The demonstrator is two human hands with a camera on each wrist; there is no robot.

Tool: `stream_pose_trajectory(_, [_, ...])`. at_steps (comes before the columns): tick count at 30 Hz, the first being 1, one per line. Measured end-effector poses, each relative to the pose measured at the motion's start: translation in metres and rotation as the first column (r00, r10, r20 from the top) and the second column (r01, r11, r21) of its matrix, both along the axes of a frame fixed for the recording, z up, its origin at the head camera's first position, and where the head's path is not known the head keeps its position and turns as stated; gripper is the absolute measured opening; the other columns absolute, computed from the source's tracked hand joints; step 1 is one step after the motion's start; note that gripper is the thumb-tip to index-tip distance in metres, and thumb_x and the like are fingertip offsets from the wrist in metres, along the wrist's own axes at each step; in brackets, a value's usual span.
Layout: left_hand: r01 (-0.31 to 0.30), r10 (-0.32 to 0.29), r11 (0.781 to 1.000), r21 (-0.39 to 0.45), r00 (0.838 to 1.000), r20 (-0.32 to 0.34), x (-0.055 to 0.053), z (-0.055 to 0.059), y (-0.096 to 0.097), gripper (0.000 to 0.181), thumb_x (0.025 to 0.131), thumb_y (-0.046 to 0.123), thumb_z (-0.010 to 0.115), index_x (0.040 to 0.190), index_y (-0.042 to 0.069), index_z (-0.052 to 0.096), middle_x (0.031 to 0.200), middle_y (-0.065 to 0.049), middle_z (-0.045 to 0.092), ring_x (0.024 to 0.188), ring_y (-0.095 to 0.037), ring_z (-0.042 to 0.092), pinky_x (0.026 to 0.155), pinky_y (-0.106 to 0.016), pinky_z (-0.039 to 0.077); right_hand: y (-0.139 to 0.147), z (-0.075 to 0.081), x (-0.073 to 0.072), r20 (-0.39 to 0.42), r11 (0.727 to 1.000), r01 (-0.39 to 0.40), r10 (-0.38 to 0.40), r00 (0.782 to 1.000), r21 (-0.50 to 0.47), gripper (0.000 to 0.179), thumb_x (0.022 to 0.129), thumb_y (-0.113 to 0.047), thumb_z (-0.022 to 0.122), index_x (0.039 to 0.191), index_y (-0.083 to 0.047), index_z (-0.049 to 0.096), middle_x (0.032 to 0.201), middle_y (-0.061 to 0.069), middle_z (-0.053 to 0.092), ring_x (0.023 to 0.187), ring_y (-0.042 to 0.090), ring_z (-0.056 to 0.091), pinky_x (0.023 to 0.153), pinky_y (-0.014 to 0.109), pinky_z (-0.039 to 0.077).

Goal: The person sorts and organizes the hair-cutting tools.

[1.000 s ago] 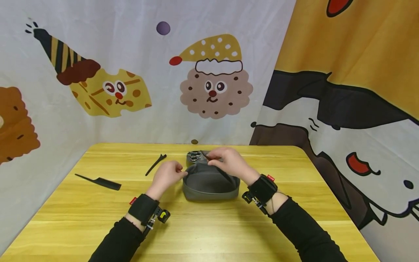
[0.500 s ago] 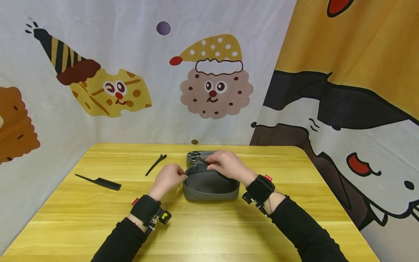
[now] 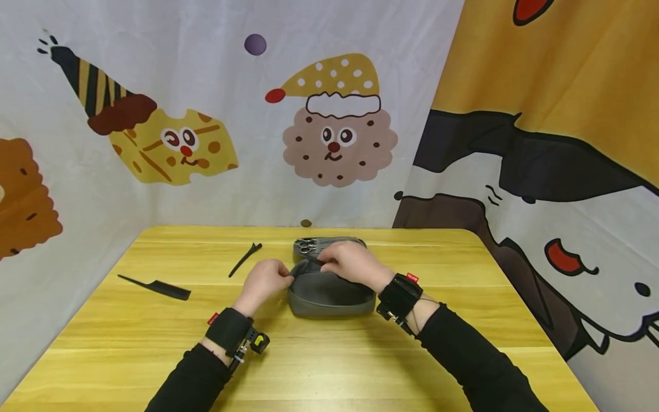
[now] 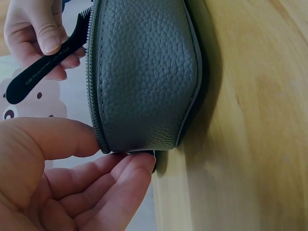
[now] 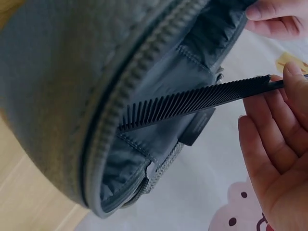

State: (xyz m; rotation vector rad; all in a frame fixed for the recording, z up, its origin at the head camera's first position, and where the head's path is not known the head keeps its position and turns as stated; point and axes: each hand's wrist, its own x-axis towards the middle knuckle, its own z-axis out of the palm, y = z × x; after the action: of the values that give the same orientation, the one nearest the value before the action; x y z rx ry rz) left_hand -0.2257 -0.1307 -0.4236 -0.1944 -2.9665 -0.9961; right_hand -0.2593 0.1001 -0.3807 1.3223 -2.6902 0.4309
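A grey zip case (image 3: 332, 310) with a pebbled leather look lies unzipped on the table, its lid folded to the back. My left hand (image 3: 264, 283) pinches the case's left end at the zipper edge, thumb on one side and fingers beneath in the left wrist view. My right hand (image 3: 355, 263) holds a black comb (image 5: 202, 98) by its handle, with the thumb laid over it. The comb's toothed end reaches into the case's opening in the right wrist view. Silver scissors (image 3: 307, 246) sit in the lid behind.
A black rat-tail comb (image 3: 167, 289) lies on the left of the wooden table (image 3: 319, 366). Between it and the case is a black hair clip (image 3: 245, 260). A curtain with cartoon prints (image 3: 340, 149) hangs behind the table.
My right hand has moved slightly left and down, bringing the comb lower over the case's opening. My left hand keeps its hold at the case's left end, shifting only a little.
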Motion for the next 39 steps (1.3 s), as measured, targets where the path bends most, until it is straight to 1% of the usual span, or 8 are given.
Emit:
stream_pose_trajectory(7, [-0.008,0.008,1.000,0.015,1.000,0.005,0.001,-0.002,-0.003,0.044,0.086,0.015,0.073,0.051,0.016,0.047,0.049,0.006,0.034,0.045,-0.012,0.030,0.048,-0.025,0.020,-0.012,-0.003,-0.002,0.024,0.998,-0.023,0.022,0.999,0.058,0.020,0.093,-0.019,0.071,0.111,-0.010,0.074,0.104,0.003,0.071,0.094,0.019,0.066,0.083,0.032,0.054])
stream_pose_trajectory(15, [-0.014,0.014,1.000,0.015,1.000,-0.002,0.001,-0.003,-0.004,0.032,0.086,0.015,0.075,0.059,0.011,0.059,0.054,0.004,0.046,0.050,-0.014,0.039,0.050,-0.025,0.027,-0.020,-0.006,-0.006,0.038,0.992,-0.040,0.036,0.999,0.119,0.014,0.091,-0.017,0.073,0.104,-0.011,0.075,0.096,0.002,0.070,0.086,0.017,0.065,0.078,0.031,0.054])
stream_pose_trajectory(19, [-0.010,0.011,1.000,0.009,1.000,-0.017,0.001,-0.003,-0.005,0.030,0.085,0.012,0.073,0.059,0.011,0.058,0.055,0.003,0.046,0.050,-0.014,0.040,0.050,-0.026,0.028,-0.026,-0.007,-0.007,0.043,0.986,-0.043,0.036,0.998,0.162,0.014,0.091,-0.017,0.074,0.103,-0.012,0.075,0.095,0.002,0.070,0.086,0.018,0.065,0.078,0.030,0.054])
stream_pose_trajectory(22, [-0.010,0.010,1.000,0.004,0.999,-0.031,0.001,-0.003,-0.004,0.029,0.084,0.010,0.071,0.059,0.011,0.057,0.054,0.003,0.046,0.050,-0.015,0.041,0.051,-0.026,0.028,-0.032,-0.011,-0.006,0.041,0.975,-0.027,0.019,0.999,0.222,0.017,0.091,-0.020,0.074,0.106,-0.013,0.074,0.098,0.001,0.070,0.089,0.017,0.065,0.081,0.029,0.053])
stream_pose_trajectory(25, [-0.016,0.016,1.000,-0.004,0.999,-0.048,0.002,-0.003,-0.004,0.022,0.083,0.007,0.068,0.062,0.011,0.061,0.057,0.002,0.052,0.052,-0.015,0.046,0.052,-0.026,0.033,-0.039,-0.016,-0.005,0.019,0.958,-0.018,0.013,1.000,0.287,0.014,0.089,-0.022,0.075,0.101,-0.016,0.074,0.093,-0.001,0.069,0.086,0.016,0.065,0.077,0.027,0.053])
stream_pose_trajectory(28, [-0.015,0.014,1.000,-0.011,0.998,-0.064,0.002,-0.003,-0.004,0.017,0.082,0.005,0.066,0.066,0.010,0.066,0.059,0.002,0.056,0.054,-0.016,0.049,0.053,-0.027,0.036,-0.043,-0.019,-0.004,-0.004,0.944,-0.008,0.009,1.000,0.329,0.009,0.088,-0.024,0.077,0.090,-0.018,0.071,0.083,-0.004,0.065,0.078,0.015,0.064,0.068,0.027,0.052])
stream_pose_trajectory(32, [-0.019,0.018,1.000,-0.009,0.998,-0.063,0.002,-0.003,-0.004,0.015,0.082,0.005,0.067,0.068,0.010,0.067,0.062,0.002,0.058,0.055,-0.016,0.051,0.053,-0.027,0.038,-0.047,-0.019,-0.005,-0.003,0.934,0.014,-0.014,1.000,0.357,0.017,0.086,-0.024,0.079,0.080,-0.019,0.065,0.074,-0.006,0.059,0.072,0.014,0.061,0.061,0.026,0.047])
stream_pose_trajectory(39, [-0.034,0.030,0.998,-0.050,0.996,-0.078,0.002,-0.004,-0.004,0.011,0.080,0.007,0.068,0.070,0.011,0.067,0.065,0.002,0.059,0.057,-0.016,0.052,0.054,-0.029,0.042,-0.054,-0.019,-0.010,0.025,0.913,0.026,-0.040,0.999,0.408,0.028,0.086,-0.027,0.079,0.071,-0.019,0.056,0.067,-0.007,0.051,0.065,0.012,0.055,0.059,0.025,0.041])
